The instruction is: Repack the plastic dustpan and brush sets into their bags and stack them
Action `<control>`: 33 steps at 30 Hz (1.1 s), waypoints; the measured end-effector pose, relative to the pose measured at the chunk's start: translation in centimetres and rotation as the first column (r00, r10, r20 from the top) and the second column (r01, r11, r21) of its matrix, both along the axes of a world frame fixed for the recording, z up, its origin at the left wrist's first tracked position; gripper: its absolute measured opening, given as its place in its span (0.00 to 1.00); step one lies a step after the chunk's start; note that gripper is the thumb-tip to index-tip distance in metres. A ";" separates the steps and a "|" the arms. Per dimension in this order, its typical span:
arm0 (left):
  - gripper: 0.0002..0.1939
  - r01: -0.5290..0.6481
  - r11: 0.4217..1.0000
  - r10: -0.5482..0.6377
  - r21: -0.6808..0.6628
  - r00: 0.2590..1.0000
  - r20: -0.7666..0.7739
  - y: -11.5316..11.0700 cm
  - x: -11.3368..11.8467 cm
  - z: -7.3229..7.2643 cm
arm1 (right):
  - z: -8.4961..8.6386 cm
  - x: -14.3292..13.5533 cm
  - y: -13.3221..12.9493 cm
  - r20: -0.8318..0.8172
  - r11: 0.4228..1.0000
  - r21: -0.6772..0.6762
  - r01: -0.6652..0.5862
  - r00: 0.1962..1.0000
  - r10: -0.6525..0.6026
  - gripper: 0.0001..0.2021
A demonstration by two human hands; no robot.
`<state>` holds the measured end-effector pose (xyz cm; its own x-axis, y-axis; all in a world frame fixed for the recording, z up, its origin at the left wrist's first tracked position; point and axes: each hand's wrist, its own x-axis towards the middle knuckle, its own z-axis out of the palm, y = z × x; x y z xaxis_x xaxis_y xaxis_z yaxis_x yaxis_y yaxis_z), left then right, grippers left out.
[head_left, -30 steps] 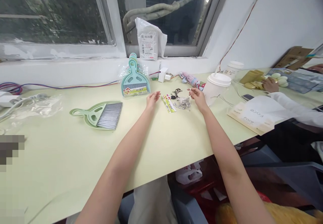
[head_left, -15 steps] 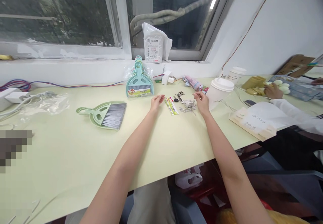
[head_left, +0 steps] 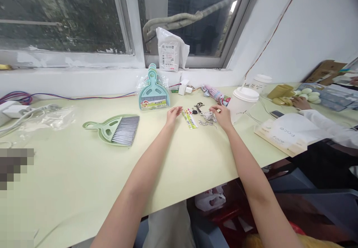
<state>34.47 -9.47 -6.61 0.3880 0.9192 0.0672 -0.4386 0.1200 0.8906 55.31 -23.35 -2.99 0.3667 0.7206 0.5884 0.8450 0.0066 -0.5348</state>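
My left hand (head_left: pixel 173 114) rests on the table just left of a green and white label card (head_left: pixel 190 118), its fingers bent together; whether they hold anything is too small to tell. Over the right side of a silvery keychain bunch (head_left: pixel 208 117) is my right hand (head_left: pixel 222 114), with thumb and forefinger close together at the bunch. A black key fob (head_left: pixel 194 112) lies between card and bunch. A light green dustpan (head_left: pixel 107 130) with a grey-bristled brush (head_left: pixel 126 130) lies to the left. Bagged blue-green dustpan sets (head_left: pixel 153 89) stand against the wall.
Right of my right hand stands a lidded white cup (head_left: pixel 244 100), with a folded umbrella (head_left: pixel 215 93) behind. A white paper bag (head_left: pixel 291 130) lies at the right edge. Farther right, another person's hand (head_left: pixel 301 103) is beside pale green objects (head_left: pixel 310 95). Cables (head_left: pixel 16 113) lie far left.
My right hand has shifted slightly left, over the keychain bunch. My left hand has stayed almost in place. At the right, the other person's hand has moved a little left.
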 end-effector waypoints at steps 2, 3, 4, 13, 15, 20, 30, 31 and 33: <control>0.08 -0.003 1.000 0.003 0.017 1.000 -0.007 0.0 0.0 -0.1 | 0.5 -0.7 -0.4 0.209 0.997 -0.073 0.008 0.978 0.008 0.10; 0.09 -0.003 1.000 0.003 0.025 1.000 -0.009 0.0 0.0 -0.2 | 0.8 -1.1 -0.6 0.289 0.995 -0.102 0.008 0.957 0.022 0.10; 0.09 -0.002 1.000 0.002 0.030 1.000 -0.011 0.0 0.0 -0.2 | 1.2 -1.6 -0.8 0.340 0.992 -0.123 0.003 0.940 0.039 0.11; 0.09 0.021 0.998 -0.022 0.062 1.000 0.016 0.1 0.2 -0.3 | 1.8 -3.1 -1.1 0.450 0.876 -0.480 -0.055 0.842 0.299 0.05; 0.08 0.018 0.998 -0.019 0.067 1.000 0.005 0.1 0.2 -0.3 | 1.4 -2.8 -0.9 0.464 0.863 -0.505 -0.016 0.838 0.287 0.03; 0.09 0.035 0.990 -0.022 0.136 0.995 -0.100 -0.1 0.3 -0.1 | 1.0 -2.4 -0.6 0.376 0.839 -0.529 -0.128 0.851 0.367 0.04; 0.15 0.142 0.856 -0.064 0.497 0.983 -0.171 -4.5 1.8 1.4 | 0.9 -2.4 0.2 0.113 0.911 -0.220 -0.348 0.919 0.379 0.11; 0.15 0.121 0.858 -0.048 0.500 0.987 -0.156 -5.0 2.0 1.6 | 0.9 -2.5 0.3 0.089 0.914 -0.199 -0.353 0.922 0.376 0.12; 0.13 0.092 0.860 -0.031 0.503 0.991 -0.129 -5.8 2.4 2.0 | 0.8 -2.5 0.3 0.041 0.916 -0.165 -0.366 0.925 0.377 0.14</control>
<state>36.83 -15.24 -4.63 0.4756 0.7439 0.4694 -0.3385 -0.3378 0.8783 52.81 -23.02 -2.21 0.0172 0.8792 0.4761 0.8326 0.2511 -0.4937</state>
